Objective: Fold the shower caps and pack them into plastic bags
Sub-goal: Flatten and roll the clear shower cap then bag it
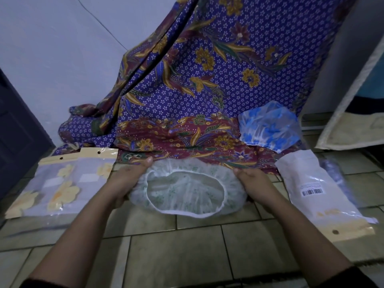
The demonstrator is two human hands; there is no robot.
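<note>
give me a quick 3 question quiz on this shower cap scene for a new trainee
1. True or false: the left hand and the right hand both grip the green-print shower cap.
2. Multiple choice: where does the blue-flowered shower cap lie?
A) on the patterned cloth
B) inside a plastic bag
C) in the left hand
3. Fill in: the barcode bag lies on the tiled floor to the person's ____.

Key: 1 true; 2 A; 3 right
</note>
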